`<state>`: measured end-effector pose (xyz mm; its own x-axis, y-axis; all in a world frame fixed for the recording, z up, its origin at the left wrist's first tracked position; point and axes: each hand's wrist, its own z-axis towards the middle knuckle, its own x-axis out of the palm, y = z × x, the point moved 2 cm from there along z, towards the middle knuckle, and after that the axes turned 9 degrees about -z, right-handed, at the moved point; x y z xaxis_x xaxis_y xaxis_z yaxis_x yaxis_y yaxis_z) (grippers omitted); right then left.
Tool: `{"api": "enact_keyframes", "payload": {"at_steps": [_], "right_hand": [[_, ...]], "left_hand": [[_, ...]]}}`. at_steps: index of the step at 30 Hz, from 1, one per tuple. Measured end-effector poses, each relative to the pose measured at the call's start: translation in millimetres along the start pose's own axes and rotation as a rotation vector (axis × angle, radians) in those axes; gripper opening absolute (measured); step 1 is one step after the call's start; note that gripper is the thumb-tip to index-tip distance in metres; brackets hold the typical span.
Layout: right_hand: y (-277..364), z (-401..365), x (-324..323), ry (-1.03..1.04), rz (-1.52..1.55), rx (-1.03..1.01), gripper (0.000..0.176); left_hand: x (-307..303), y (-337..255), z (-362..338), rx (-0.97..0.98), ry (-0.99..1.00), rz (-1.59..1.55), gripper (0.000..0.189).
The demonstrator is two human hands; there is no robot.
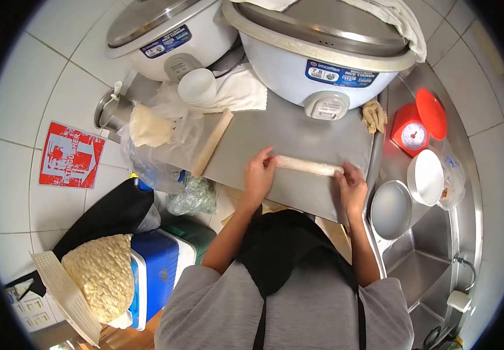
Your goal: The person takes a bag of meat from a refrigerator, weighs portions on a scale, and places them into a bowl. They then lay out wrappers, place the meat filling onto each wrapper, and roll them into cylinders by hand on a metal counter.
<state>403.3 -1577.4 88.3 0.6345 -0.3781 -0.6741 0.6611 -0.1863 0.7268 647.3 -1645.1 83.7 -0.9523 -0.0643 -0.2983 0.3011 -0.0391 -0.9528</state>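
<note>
A slim, whitish roll (309, 165) lies crosswise close over the steel counter (298, 131), spanning the gap between my two hands. At its left end, the fingers of my left hand (259, 178) are pinched on it. My right hand (352, 188) grips the opposite end, near the counter's right edge. What the roll is made of I cannot tell. To the left, a pale wooden stick (212, 143) rests at a slant on the counter. Beyond it, a pale, dough-like mass (149, 126) sits in a clear plastic bag (189, 131).
Two large rice cookers (327, 96) (205, 44) stand at the back. White bowls (197, 86) sit by a white cloth (243, 90). Right, a red scale (409, 129), a white bowl (425, 178) and a round pan (391, 210) stand by the sink (418, 268). A blue cooler (157, 265) is lower left.
</note>
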Motion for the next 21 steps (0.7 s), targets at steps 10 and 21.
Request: {"api": "enact_keyframes", "payload": {"at_steps": [10, 21], "right_hand": [[20, -5, -2, 0.077, 0.027, 0.04, 0.027], [63, 23, 38, 0.39, -0.398, -0.752, 0.044]], "left_hand": [[4, 6, -2, -0.013, -0.074, -0.037, 0.032], [5, 10, 4, -0.063, -0.034, -0.03, 0.036]]}}
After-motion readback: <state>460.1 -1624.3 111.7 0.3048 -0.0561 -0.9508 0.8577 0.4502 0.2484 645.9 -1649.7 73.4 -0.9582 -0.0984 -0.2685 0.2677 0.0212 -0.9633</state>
